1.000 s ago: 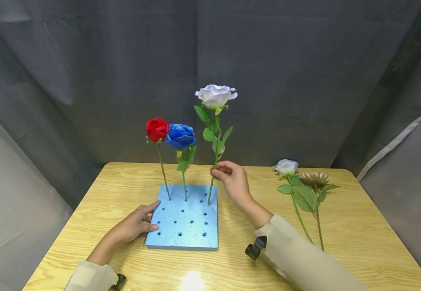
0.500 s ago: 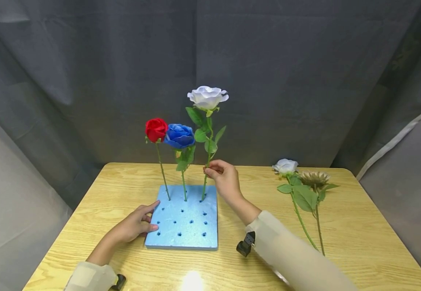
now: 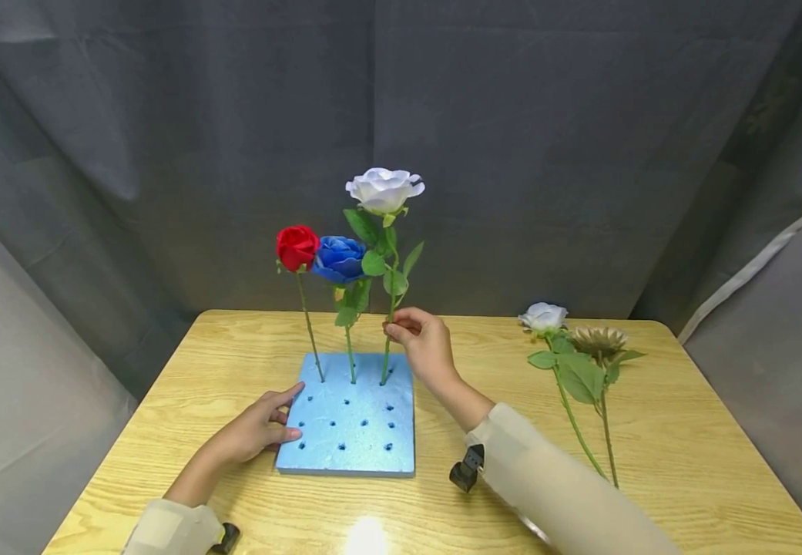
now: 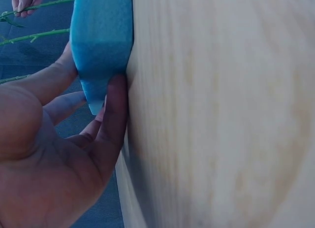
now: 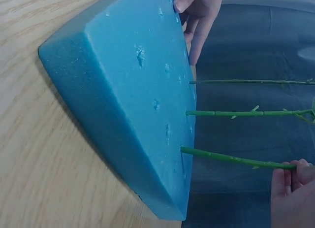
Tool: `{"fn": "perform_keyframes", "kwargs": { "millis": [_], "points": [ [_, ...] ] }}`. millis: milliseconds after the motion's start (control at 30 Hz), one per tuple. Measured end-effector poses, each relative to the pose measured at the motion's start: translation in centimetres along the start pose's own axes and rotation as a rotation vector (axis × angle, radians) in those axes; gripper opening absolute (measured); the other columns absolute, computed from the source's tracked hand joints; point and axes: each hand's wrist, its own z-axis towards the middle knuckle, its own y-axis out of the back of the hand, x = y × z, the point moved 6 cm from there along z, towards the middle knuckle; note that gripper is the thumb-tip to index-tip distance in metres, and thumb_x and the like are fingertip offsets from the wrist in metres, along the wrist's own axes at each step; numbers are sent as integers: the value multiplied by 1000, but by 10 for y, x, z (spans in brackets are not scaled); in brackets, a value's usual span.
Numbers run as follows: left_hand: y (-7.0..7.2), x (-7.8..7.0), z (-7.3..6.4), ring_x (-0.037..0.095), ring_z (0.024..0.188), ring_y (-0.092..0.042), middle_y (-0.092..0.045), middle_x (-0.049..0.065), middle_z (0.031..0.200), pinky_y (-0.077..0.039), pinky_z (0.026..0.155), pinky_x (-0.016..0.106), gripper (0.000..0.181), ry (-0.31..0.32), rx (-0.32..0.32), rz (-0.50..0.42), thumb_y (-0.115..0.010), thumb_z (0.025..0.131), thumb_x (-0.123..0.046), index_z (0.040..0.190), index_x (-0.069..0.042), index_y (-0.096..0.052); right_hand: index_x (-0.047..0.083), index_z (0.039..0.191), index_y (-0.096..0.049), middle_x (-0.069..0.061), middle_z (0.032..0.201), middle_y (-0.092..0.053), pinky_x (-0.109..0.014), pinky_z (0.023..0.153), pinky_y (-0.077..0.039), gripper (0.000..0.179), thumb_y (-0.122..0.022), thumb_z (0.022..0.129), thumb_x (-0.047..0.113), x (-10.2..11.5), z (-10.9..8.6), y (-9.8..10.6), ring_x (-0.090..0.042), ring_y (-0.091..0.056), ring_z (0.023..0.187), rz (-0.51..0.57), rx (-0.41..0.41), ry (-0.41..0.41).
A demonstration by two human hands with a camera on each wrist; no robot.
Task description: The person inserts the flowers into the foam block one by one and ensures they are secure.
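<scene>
A white rose (image 3: 385, 190) stands nearly upright, its stem's lower end at a hole in the blue foam block (image 3: 366, 460). My right hand (image 3: 430, 351) pinches the stem between thumb and fingers, below the leaves. In the right wrist view the same hand (image 5: 295, 188) holds the green stem (image 5: 231, 159), which leans slightly. My left hand (image 3: 255, 428) holds the block's left edge; the left wrist view shows its thumb and fingers around the corner of the block (image 4: 103, 36). A red rose (image 3: 297, 248) and a blue flower (image 3: 340, 260) stand in the block's back row.
Another white rose (image 3: 543, 317) and a brownish-gold flower (image 3: 600, 343) lie on the right of the wooden table (image 3: 692, 432). Several holes dot the block's top. A dark grey curtain (image 3: 165, 154) hangs behind the table.
My right hand and the white rose have moved left, and the stem's lower end has shifted left to a hole beside the blue flower. The left hand has stayed put.
</scene>
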Motion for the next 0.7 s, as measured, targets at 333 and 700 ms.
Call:
{"fn": "perform_keyframes", "kwargs": {
  "millis": [333, 700],
  "points": [
    [0, 0, 0, 24, 101, -62, -41, 26, 138, -61, 75, 33, 82, -1, -3, 3, -73, 97, -16, 164, -7, -26, -1, 105, -74, -14, 98, -75, -50, 86, -60, 10, -72, 95, 1, -7, -4, -4, -30, -73, 91, -52, 20, 10],
    [1, 2, 0, 24, 100, -61, -41, 26, 139, -60, 74, 33, 83, -5, -3, 26, -74, 97, -19, 164, -8, -27, -3, 108, -72, -15, 100, -76, -35, 80, -62, 13, -71, 96, 0, -14, -6, -9, -28, -73, 92, -60, 24, 14]
  ]
}}
